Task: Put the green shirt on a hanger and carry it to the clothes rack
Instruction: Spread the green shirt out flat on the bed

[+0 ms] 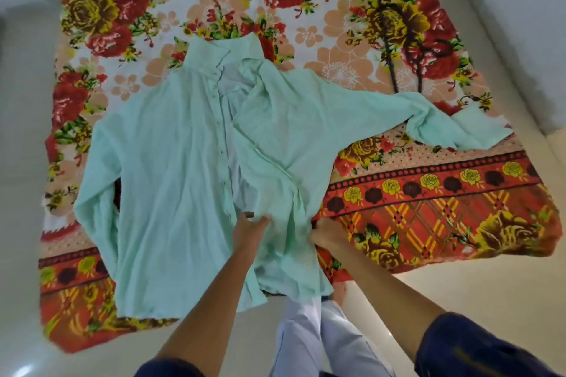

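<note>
Lying face up on the floral blanket (398, 24), collar away from the person, the green shirt (171, 162) is unbuttoned, its right-hand front panel (275, 144) folded and bunched toward the lower hem while one sleeve (444, 122) trails out to the side. The left hand (249, 228) has its grip on that loose panel near the placket, fingers curled over the fabric; whether it pinches or merely presses I cannot tell. The right hand (326, 234) is at the panel's outer edge, fingers tucked under or into the cloth, so its grip is hidden too. From where I stand, this looks like the spreading step, before any hanger goes in. Dark hangers (401, 40) seem to lie on the blanket beyond the shirt's far shoulder, well apart from the hands. To do this well, I would draw the panel flat and open, keep the collar square, and free the shoulders, so a hanger can slide in without snagging. The blanket rests on a pale tiled floor (459, 294). No clothes rack is in view.
</note>
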